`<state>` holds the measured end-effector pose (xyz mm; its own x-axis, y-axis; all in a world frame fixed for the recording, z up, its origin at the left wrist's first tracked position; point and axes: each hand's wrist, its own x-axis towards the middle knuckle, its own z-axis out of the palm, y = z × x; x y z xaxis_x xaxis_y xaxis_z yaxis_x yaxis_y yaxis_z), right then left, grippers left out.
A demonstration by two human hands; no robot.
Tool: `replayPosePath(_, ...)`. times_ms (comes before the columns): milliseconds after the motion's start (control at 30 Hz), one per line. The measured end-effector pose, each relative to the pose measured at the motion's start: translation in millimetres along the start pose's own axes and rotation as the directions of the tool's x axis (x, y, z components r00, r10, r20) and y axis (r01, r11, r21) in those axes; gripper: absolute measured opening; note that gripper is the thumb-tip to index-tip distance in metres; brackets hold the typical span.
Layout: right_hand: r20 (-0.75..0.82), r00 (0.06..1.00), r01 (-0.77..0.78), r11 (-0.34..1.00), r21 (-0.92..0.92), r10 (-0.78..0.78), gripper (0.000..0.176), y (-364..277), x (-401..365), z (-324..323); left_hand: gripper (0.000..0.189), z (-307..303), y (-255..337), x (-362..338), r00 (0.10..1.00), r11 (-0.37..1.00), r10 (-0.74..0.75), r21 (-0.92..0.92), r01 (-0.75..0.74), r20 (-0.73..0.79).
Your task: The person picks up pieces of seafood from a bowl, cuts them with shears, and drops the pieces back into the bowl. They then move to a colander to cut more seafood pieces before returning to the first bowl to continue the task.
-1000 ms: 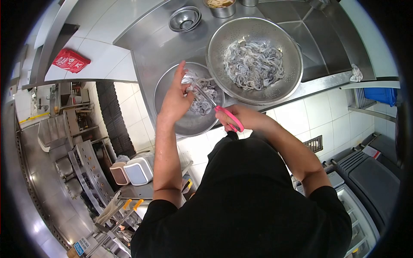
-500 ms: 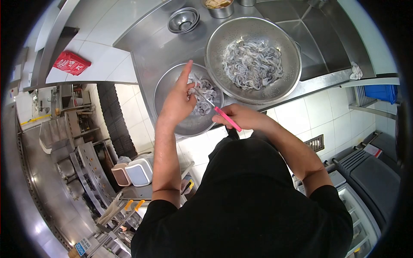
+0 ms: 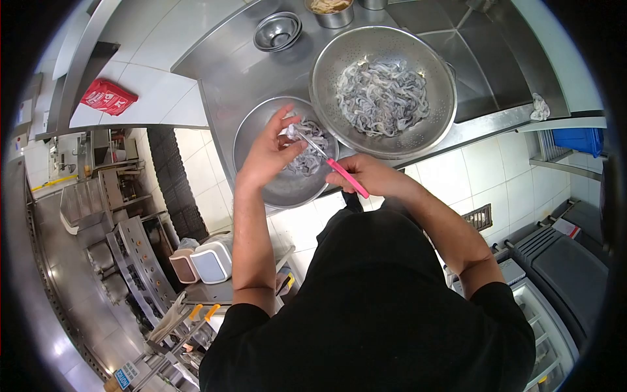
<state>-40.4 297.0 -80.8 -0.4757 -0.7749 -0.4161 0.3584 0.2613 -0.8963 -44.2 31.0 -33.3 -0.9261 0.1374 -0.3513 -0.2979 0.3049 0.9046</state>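
Above the left part of a metal bowl (image 3: 251,130), my left hand (image 3: 266,153) has bent, partly spread fingers around a pale, slippery-looking piece (image 3: 291,131). My right hand (image 3: 358,175) is closed on the pink handle of a pair of scissors (image 3: 346,176). The metal blades point up and left, their tips at the pale piece by my left fingers. Grey-white strips (image 3: 307,161) lie in the bowl under my hands. Right beside it, a larger perforated colander (image 3: 434,117) holds a heap of similar grey-white strips (image 3: 382,98).
Small stacked metal bowls (image 3: 277,31) and a metal container of light brown pieces (image 3: 334,16) stand at the back of the counter. A sink (image 3: 483,59) is on the right. A red packet (image 3: 109,97) lies at the upper left. Lidded bins (image 3: 212,261) stand lower left.
My left hand's fingers have curled from a pointing pose and now have a pale piece between them. My right hand and the scissors have barely shifted.
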Motion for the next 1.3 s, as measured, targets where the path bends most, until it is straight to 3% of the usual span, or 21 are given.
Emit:
replayPosePath(133, 0.010, 1.000, -0.014, 1.000, 0.001, 0.014, 0.047, -10, -4, -1, 0.072, -3, -20, 0, 0.995, 0.975, -0.076, 0.204, 0.088, -0.069)
replayPosePath(233, -0.002, 1.000, 0.009, 1.000, -0.014, -0.009, 0.050, -9, -4, 0, 0.069, -4, -14, -6, 0.981, 0.868, -0.059, 0.476, 0.143, -0.187)
replayPosePath(333, -0.020, 0.998, 0.055, 0.998, -0.030, -0.056, 0.057, -6, -1, 2, 0.066, -5, 3, -11, 0.977, 0.875, -0.003, 0.474, 0.105, -0.211)
replayPosePath(433, -0.009, 0.999, 0.033, 0.997, -0.067, -0.034, 0.059, -11, 1, 3, 0.058, -10, -2, -16, 0.986, 0.960, 0.102, 0.272, -0.063, -0.131)
replayPosePath(533, -0.030, 0.999, 0.026, 0.995, -0.097, -0.029, 0.062, -16, 0, 4, 0.050, -3, 2, -20, 0.974, 0.988, 0.108, 0.133, -0.082, -0.202)
replayPosePath(633, -0.033, 0.999, 0.025, 0.995, -0.096, -0.028, 0.064, -15, 2, 6, 0.042, -4, -5, -14, 0.971, 0.984, 0.158, 0.116, -0.138, -0.182)
replayPosePath(833, 0.022, 0.999, 0.034, 0.999, -0.009, -0.034, 0.068, -8, -3, 2, 0.027, -2, -1, -7, 0.954, 0.994, 0.051, 0.106, -0.020, -0.295)
replayPosePath(1000, 0.105, 0.994, -0.003, 0.996, 0.090, -0.006, 0.078, 2, -8, 2, 0.022, -4, 18, -7, 0.914, 0.993, 0.088, -0.034, -0.110, -0.395)
replayPosePath(1133, 0.128, 0.984, 0.096, 0.972, 0.215, -0.126, 0.080, 7, -2, 10, 0.022, -4, 37, -9, 0.885, 0.974, 0.108, -0.132, -0.186, -0.452)
replayPosePath(1300, 0.151, 0.951, 0.212, 0.922, 0.323, -0.271, 0.079, 6, 17, 13, 0.018, -2, 49, -16, 0.900, 0.953, 0.135, -0.195, -0.233, -0.414)
